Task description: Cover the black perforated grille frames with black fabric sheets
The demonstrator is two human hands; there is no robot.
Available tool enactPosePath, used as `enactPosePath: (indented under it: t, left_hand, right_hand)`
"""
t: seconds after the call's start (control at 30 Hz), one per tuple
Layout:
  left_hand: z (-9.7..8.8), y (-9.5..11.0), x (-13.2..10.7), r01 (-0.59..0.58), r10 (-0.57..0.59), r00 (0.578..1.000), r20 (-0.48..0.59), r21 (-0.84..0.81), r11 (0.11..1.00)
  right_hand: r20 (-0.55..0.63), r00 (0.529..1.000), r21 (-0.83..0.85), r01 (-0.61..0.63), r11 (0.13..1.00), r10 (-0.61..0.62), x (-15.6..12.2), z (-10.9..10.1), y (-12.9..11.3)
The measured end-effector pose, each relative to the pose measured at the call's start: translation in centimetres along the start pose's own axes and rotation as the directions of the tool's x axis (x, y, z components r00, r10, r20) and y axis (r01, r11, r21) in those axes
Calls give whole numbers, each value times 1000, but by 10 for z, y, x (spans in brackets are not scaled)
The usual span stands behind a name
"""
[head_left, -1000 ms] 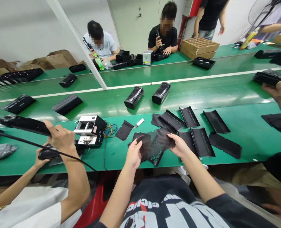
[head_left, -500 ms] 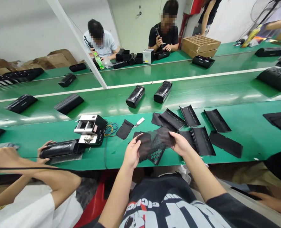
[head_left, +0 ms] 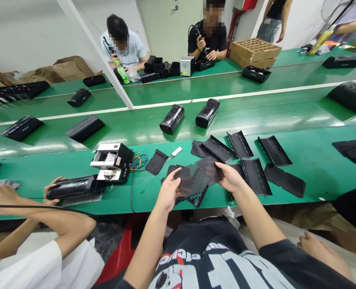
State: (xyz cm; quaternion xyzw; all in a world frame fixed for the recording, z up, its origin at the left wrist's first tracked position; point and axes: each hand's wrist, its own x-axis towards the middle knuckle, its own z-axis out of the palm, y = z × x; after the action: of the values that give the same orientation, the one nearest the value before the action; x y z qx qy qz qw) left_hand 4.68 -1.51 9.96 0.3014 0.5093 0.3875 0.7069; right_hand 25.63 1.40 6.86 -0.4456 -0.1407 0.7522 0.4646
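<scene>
Pinching 1 mesh sheet: L hand, R hand; 2 cylinders behind.

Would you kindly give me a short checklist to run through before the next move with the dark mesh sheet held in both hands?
1. Left hand pinches the dark mesh sheet at its left edge: ok.
2. Right hand pinches the sheet's right edge: ok.
3. Sheet free of folds or creases: cannot tell, it is dark and see-through.
4. Perforated panel lies on the green table under the sheet: ok.
5. Sheet lined up with that panel: cannot tell.
6. Co-worker's hand, on a black housing at the left, is well apart from the sheet: ok.
</scene>
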Motion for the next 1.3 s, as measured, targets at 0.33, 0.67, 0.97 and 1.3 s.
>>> enactPosePath:
  t: [0.33, 0.67, 0.97, 1.3]
  left_hand:
    - [-23, -83, 26, 36, 202, 972, -122, 923, 384]
    - [-23, -89, 37, 29, 239, 970, -31, 999, 13]
    - [-19, -80, 27, -25, 269, 962, -36, 976, 218]
    - [-21, -46, 5, -132, 302, 930, -209, 578, 806]
  right_hand:
    - [-407, 902, -212, 62, 975, -146, 34, -66, -19]
    - [-338, 869, -370, 230, 900, -361, 34, -58, -33]
    - [-389, 878, -446, 86, 891, -279, 37, -67, -20]
    - [-259, 789, -947, -93, 309, -557, 48, -85, -38]
